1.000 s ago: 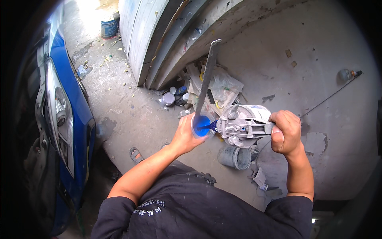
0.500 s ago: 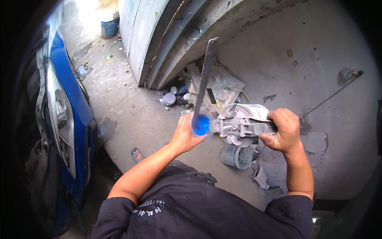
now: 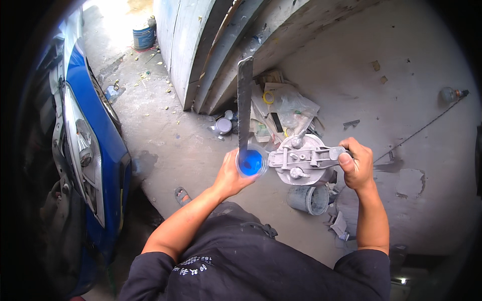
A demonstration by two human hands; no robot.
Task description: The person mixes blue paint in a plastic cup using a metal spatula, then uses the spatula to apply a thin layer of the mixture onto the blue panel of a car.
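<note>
My left hand (image 3: 228, 178) is wrapped round a clear plastic cup (image 3: 262, 163) holding bright blue liquid (image 3: 252, 160). A long, grimy flat stick (image 3: 244, 100) stands in the cup, reaching up past its rim. My right hand (image 3: 356, 165) grips the handle of a paint can's grey metal pouring lid (image 3: 304, 158), which has wing clamps and a lever under my thumb. The lid's spout is right beside the cup's right side, with no stream visible between them. The can's body is mostly hidden under the lid.
A blue car front with headlight (image 3: 85, 155) is at left. Grey panels (image 3: 201, 50) lean upper centre, near scrap paper (image 3: 286, 105) and small containers (image 3: 224, 125). A bucket (image 3: 309, 200) sits below the can. A lamp bulb (image 3: 448, 94) with cord is far right, a drum (image 3: 143, 37) upper left.
The blue pour at the spout seen a second ago has stopped, and the can has turned more level. The stick now stands more upright. The whole view has shifted slightly.
</note>
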